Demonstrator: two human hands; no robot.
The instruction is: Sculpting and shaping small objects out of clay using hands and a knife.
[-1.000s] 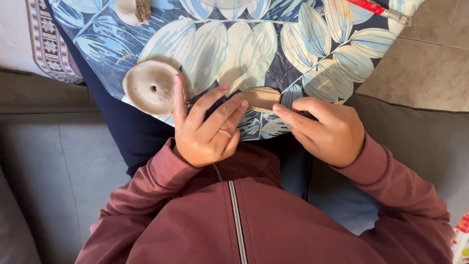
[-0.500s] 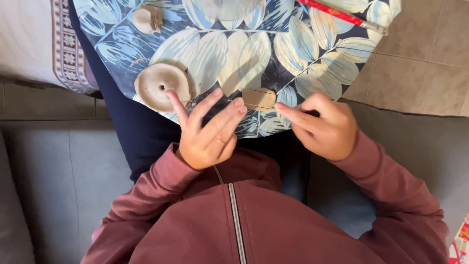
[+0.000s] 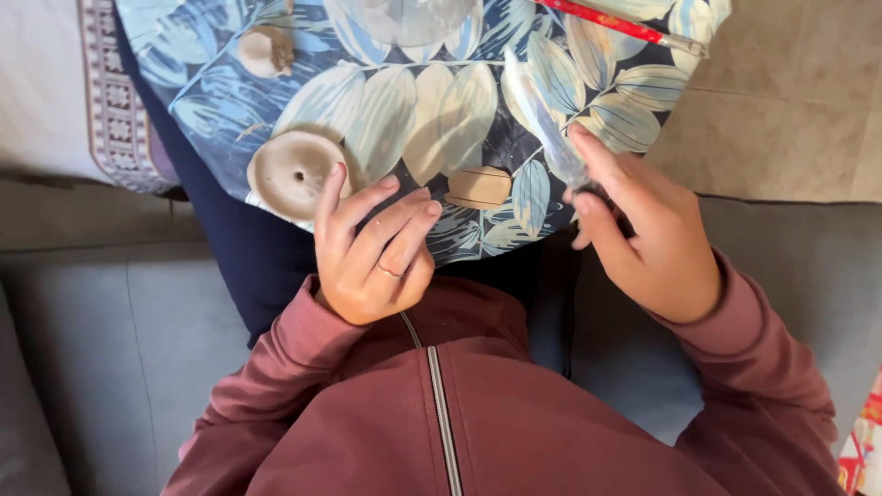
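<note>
My left hand (image 3: 372, 253) lies on a blue leaf-patterned cloth (image 3: 441, 101) across my lap, fingers spread and holding nothing. Its thumb touches the edge of a round pale clay disc (image 3: 292, 170) with a small hole in the middle. A small tan clay block (image 3: 478, 186) sits just right of my left fingertips. My right hand (image 3: 648, 234) is raised to the right of the block and pinches a thin tool (image 3: 544, 110) that points up and left; the tool is blurred by motion.
A small clay lump (image 3: 264, 48) lies at the cloth's far left. A red stick-like tool (image 3: 625, 23) and a clear round object (image 3: 404, 14) lie at its far edge. I sit on a grey sofa (image 3: 110, 340); tiled floor (image 3: 790, 101) shows at right.
My right hand has pulled away from the clay block to the right, lifting the thin tool. My left hand has stayed beside the disc.
</note>
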